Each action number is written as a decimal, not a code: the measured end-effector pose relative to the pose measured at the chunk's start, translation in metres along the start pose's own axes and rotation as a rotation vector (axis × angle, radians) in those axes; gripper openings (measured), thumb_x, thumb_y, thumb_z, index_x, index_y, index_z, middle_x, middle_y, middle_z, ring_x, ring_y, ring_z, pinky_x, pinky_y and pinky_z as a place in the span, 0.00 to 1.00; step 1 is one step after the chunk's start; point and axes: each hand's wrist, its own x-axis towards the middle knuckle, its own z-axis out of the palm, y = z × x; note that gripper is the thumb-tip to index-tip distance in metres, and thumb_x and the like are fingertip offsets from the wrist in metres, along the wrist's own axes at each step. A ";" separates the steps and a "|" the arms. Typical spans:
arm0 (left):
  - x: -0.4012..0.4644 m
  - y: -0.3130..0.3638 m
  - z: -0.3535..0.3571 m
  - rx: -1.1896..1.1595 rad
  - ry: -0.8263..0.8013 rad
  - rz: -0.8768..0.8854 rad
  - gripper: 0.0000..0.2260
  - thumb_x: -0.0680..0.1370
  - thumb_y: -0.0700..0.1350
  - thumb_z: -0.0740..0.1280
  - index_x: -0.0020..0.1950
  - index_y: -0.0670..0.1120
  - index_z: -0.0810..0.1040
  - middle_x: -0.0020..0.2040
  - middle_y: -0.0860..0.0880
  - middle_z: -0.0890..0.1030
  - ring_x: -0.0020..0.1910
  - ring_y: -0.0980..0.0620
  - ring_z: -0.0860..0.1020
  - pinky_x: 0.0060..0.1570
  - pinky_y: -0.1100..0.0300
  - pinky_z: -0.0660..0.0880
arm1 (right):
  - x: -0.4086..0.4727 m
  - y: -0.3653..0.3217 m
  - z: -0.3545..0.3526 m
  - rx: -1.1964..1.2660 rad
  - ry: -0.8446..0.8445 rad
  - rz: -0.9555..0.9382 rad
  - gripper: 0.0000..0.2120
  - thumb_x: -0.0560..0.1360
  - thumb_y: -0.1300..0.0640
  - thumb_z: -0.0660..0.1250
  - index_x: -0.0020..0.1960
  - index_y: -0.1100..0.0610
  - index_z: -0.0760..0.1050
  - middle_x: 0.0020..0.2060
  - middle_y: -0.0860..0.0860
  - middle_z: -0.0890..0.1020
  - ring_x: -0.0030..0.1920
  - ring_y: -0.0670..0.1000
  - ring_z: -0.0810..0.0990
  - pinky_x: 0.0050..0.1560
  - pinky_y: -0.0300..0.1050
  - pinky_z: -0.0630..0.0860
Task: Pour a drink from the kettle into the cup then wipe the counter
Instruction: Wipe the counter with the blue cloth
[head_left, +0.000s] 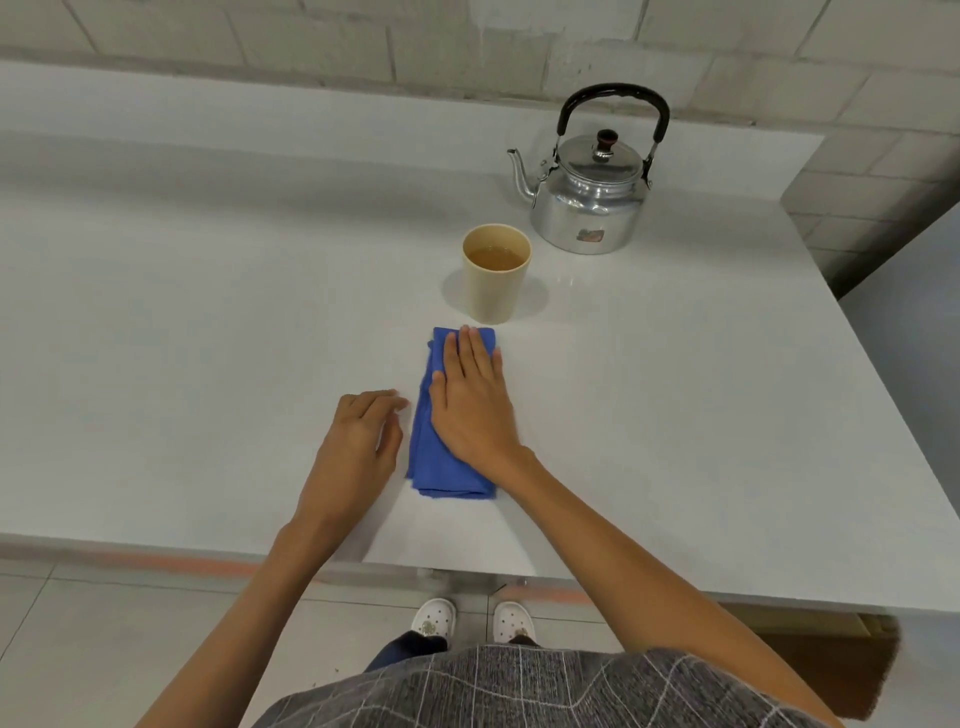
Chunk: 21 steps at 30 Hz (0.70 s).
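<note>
A silver kettle (589, 202) with a black handle stands upright at the back right of the white counter (208, 338). In front of it, to the left, a beige cup (496, 280) holds amber liquid. A folded blue cloth (441, 457) lies flat just in front of the cup. My right hand (472, 400) rests palm down on the cloth with its fingers stretched out and close together. My left hand (363, 436) sits on the counter just left of the cloth, fingers loosely curled, holding nothing.
A block wall (467, 47) runs behind the counter. The counter's front edge (156, 545) is near my body, and its right edge (857, 332) slants away past the kettle. Tiled floor and my white shoes (475, 621) show below.
</note>
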 end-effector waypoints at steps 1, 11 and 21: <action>-0.001 0.000 -0.002 -0.008 0.015 -0.010 0.12 0.78 0.35 0.60 0.59 0.39 0.77 0.58 0.42 0.79 0.59 0.45 0.73 0.58 0.61 0.67 | 0.003 -0.006 0.002 0.030 -0.009 -0.005 0.24 0.83 0.55 0.46 0.75 0.65 0.46 0.77 0.59 0.49 0.77 0.54 0.43 0.73 0.47 0.35; -0.009 0.010 -0.021 -0.125 -0.156 -0.503 0.26 0.75 0.48 0.68 0.68 0.39 0.65 0.58 0.42 0.74 0.47 0.46 0.75 0.45 0.59 0.69 | 0.026 -0.040 -0.001 0.562 -0.050 0.102 0.23 0.79 0.69 0.52 0.74 0.64 0.56 0.75 0.59 0.58 0.75 0.55 0.54 0.71 0.40 0.51; -0.010 -0.010 -0.048 -0.108 -0.058 -0.545 0.08 0.74 0.38 0.67 0.53 0.39 0.78 0.41 0.45 0.78 0.34 0.53 0.73 0.30 0.68 0.65 | 0.049 -0.051 0.006 0.563 -0.050 0.054 0.18 0.78 0.68 0.56 0.67 0.64 0.69 0.65 0.61 0.73 0.64 0.57 0.73 0.56 0.33 0.64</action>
